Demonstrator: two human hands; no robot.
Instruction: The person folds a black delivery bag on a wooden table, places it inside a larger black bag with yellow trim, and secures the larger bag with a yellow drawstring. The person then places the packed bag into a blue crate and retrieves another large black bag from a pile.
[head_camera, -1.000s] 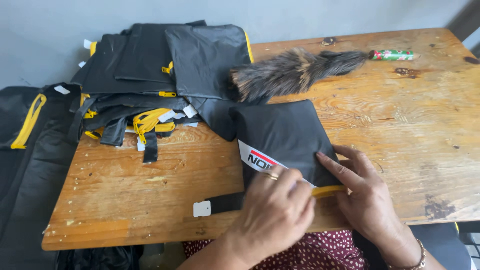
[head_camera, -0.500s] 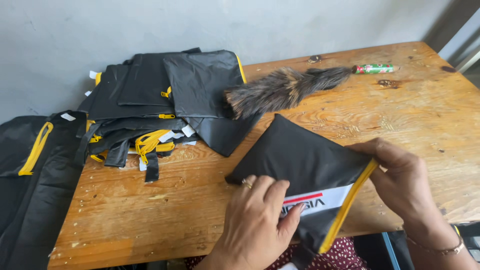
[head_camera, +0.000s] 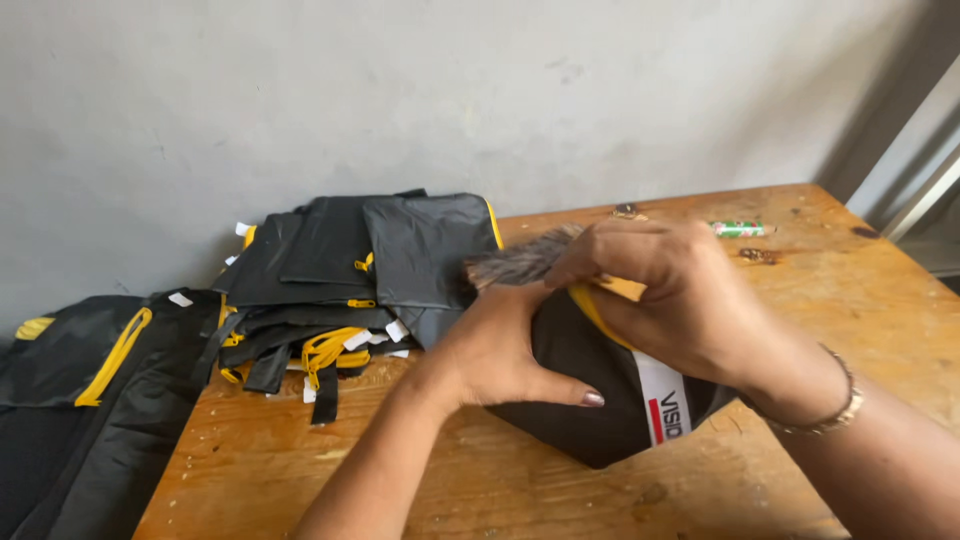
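- Grey wall (head_camera: 400, 90) behind; wooden table (head_camera: 850, 300).
- Stack of black-and-yellow bags (head_camera: 340, 270) far left.
- Black pouch (head_camera: 590, 390), white label, near centre: left hand (head_camera: 500, 350) and right hand (head_camera: 670, 290) clasp it, fingers closed.
- Green tube (head_camera: 738, 229) far right.

- A white rectangular fabric label with a red bar and dark lettering (head_camera: 663, 411) is sewn on the black fabric pouch with yellow edging (head_camera: 590, 400), on its near right part, between the left hand (head_camera: 500, 350) and the right hand (head_camera: 670, 290).
- Small white sewn-in tags (head_camera: 396, 331) stick out of the pile of black and yellow fabric pieces (head_camera: 340, 280); one more white tag (head_camera: 180, 299) lies on the black fabric at far left.
- A small green cylindrical wrapped packet (head_camera: 740, 229) lies near the wooden table's (head_camera: 860, 300) far edge.
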